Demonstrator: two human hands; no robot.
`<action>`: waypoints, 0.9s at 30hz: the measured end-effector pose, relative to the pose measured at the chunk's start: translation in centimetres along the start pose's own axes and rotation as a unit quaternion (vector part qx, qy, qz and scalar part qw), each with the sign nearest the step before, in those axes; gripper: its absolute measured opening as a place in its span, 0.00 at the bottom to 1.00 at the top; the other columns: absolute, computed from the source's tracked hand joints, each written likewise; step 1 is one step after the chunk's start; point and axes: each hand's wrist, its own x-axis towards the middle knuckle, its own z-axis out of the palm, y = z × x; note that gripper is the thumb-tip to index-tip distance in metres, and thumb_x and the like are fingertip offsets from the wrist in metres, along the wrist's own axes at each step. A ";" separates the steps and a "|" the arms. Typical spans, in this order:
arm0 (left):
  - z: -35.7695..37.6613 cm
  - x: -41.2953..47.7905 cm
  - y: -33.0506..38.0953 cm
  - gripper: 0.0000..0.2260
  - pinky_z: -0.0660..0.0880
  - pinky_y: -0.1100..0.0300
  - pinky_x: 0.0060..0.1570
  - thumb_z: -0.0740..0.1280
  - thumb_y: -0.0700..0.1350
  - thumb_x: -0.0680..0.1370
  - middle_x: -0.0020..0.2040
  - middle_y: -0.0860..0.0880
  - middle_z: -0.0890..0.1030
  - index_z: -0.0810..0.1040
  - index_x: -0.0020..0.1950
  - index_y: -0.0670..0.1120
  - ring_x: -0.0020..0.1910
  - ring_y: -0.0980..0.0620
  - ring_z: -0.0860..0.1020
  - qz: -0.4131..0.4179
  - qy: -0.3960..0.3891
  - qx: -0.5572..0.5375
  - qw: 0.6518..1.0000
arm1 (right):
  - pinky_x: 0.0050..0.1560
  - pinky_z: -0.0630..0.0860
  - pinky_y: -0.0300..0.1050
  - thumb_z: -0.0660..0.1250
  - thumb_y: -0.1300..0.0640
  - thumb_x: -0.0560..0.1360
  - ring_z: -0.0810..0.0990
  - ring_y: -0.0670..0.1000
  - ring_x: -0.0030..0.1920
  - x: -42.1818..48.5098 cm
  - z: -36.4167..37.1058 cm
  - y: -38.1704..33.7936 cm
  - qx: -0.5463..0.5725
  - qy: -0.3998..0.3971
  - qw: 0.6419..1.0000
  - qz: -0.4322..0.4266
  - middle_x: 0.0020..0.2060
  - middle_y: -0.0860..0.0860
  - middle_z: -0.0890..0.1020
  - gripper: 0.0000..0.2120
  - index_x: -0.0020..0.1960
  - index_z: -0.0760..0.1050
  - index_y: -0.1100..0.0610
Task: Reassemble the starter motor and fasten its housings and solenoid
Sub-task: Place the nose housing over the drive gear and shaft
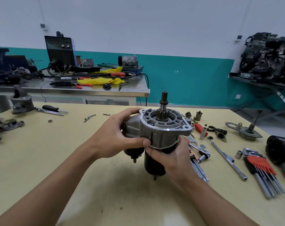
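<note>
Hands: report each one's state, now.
Left hand: grips the starter at its upper housing.
Right hand: grips the starter's black body from below.

One starter motor (163,129), and two hands on it: a left hand (120,137) and a right hand (172,159). Two surfaces, a yellow surface (105,185) up close and a steel surface (135,86) behind it. On the yellow one I count two hex key sets, the red-holder set (261,167) and the set by the wrist (199,167), one ratchet (203,151), one long extension bar (226,158) and one black-handled screwdriver (51,108). Behind, one welder (60,51) and one compressor (128,61). Off right, one engine (267,59).
</note>
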 end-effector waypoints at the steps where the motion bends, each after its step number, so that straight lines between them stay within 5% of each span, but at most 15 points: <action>1: -0.1 -0.1 0.0 0.38 0.80 0.57 0.58 0.79 0.55 0.62 0.61 0.57 0.82 0.72 0.71 0.55 0.61 0.54 0.80 -0.005 0.002 0.002 1.000 | 0.54 0.79 0.41 0.81 0.53 0.63 0.83 0.54 0.58 0.0 0.0 -0.1 -0.001 -0.002 1.000 0.001 0.56 0.53 0.84 0.31 0.63 0.76 0.61; 8: 0.9 0.2 0.1 0.38 0.80 0.55 0.58 0.80 0.54 0.62 0.60 0.52 0.83 0.73 0.70 0.49 0.59 0.53 0.82 -0.002 0.042 -0.024 0.999 | 0.51 0.79 0.36 0.81 0.54 0.61 0.83 0.49 0.57 -0.2 0.1 -0.2 -0.003 0.005 1.000 0.002 0.55 0.50 0.85 0.33 0.62 0.76 0.60; 13: 0.2 0.1 0.2 0.31 0.79 0.62 0.56 0.79 0.53 0.64 0.59 0.57 0.84 0.77 0.66 0.55 0.60 0.55 0.81 0.005 0.027 -0.010 1.000 | 0.51 0.79 0.37 0.80 0.56 0.62 0.83 0.50 0.57 -0.1 0.2 -0.3 0.007 -0.004 1.000 -0.006 0.55 0.50 0.85 0.30 0.62 0.76 0.60; 20: -0.2 -0.1 0.1 0.45 0.79 0.59 0.57 0.78 0.62 0.57 0.62 0.55 0.81 0.70 0.72 0.57 0.60 0.56 0.80 -0.025 0.057 0.049 0.997 | 0.50 0.79 0.35 0.81 0.58 0.62 0.84 0.48 0.56 -0.2 0.1 -0.4 -0.004 -0.003 1.000 -0.008 0.54 0.49 0.85 0.28 0.61 0.77 0.58; 27: -0.9 0.1 0.3 0.40 0.79 0.65 0.54 0.83 0.58 0.60 0.58 0.58 0.83 0.71 0.69 0.61 0.58 0.61 0.80 -0.020 0.039 0.054 0.998 | 0.52 0.80 0.41 0.81 0.53 0.61 0.83 0.53 0.57 -0.2 0.1 0.0 -0.013 0.006 1.000 -0.005 0.54 0.52 0.85 0.32 0.62 0.77 0.60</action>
